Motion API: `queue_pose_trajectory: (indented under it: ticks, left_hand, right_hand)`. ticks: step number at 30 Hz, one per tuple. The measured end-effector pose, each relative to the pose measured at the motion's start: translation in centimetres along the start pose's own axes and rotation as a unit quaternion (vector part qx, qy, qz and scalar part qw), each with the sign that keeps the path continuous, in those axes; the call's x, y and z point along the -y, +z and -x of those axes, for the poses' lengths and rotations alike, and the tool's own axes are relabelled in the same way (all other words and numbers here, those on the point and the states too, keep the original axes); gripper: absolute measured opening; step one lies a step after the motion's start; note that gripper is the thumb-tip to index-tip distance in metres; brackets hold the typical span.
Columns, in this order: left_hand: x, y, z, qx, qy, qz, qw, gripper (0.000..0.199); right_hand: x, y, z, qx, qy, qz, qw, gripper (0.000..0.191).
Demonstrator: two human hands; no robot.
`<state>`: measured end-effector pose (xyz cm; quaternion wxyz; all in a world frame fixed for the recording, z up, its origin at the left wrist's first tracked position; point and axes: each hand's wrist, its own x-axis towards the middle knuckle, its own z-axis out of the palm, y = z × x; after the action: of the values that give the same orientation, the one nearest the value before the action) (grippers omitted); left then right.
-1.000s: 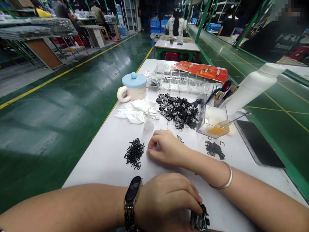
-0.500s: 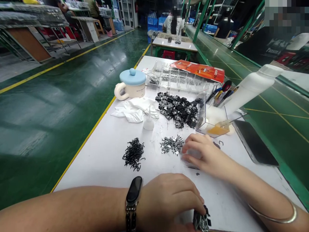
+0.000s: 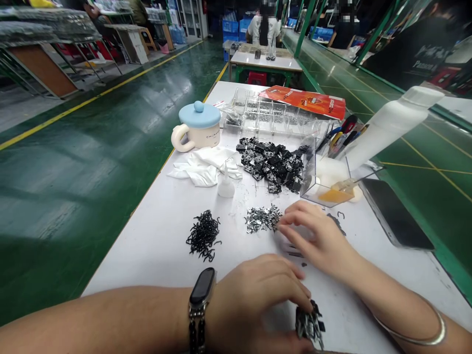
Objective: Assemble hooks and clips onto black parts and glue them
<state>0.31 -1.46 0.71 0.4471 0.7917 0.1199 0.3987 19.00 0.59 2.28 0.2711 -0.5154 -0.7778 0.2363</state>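
Observation:
My left hand (image 3: 258,300), at the front of the table, grips a small black-and-silver metal mechanism (image 3: 309,324) between thumb and fingers. Its thumb is partly cut off by the lower edge. My right hand (image 3: 315,233) is at the right side of a pile of small silver metal pieces (image 3: 261,219). Its thumb and index fingertips come together there; whatever is between them is too small to make out. Left of that pile lies a heap of black curved hook-like pieces (image 3: 203,233). Farther back is a mound of black-and-silver mechanisms (image 3: 273,162).
A small dropper bottle (image 3: 226,187), white gloves (image 3: 208,164) and a lidded mug (image 3: 199,128) stand at the left. At the right are a clear box (image 3: 308,191) with tools, a white bottle (image 3: 391,128) and a phone (image 3: 396,214). Behind lies a compartment tray (image 3: 265,129).
The fingertips of my right hand have drawn together beside the silver pieces. My left hand still holds the mechanism, which sits slightly higher in view. The view has shifted a little.

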Motion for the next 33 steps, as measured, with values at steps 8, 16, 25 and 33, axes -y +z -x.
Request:
queue_pose_trajectory:
  ticks: [8,16,25,33]
  left_hand:
    - [-0.1,-1.2,-0.4,-0.071,-0.155,0.060,0.983,0.033]
    - [0.4,-0.9,-0.5,-0.086,-0.171,0.115,0.975,0.032]
    - [0.4,-1.0,-0.8,-0.087,-0.135,0.061,0.985,0.030]
    - [0.4,-0.9,-1.0,-0.084,-0.098,0.017,0.992,0.030]
  right_hand:
    - [1.2,0.1,1.3,-0.052,0.068,-0.170,0.982,0.016]
    - [1.2,0.5,1.9,-0.130,-0.021,-0.054,0.990,0.009]
    - [1.1,-0.3,1.9,-0.109,-0.115,0.070,0.985,0.015]
    - [1.3,-0.5,1.9,-0.108,-0.088,0.061,0.988,0.012]
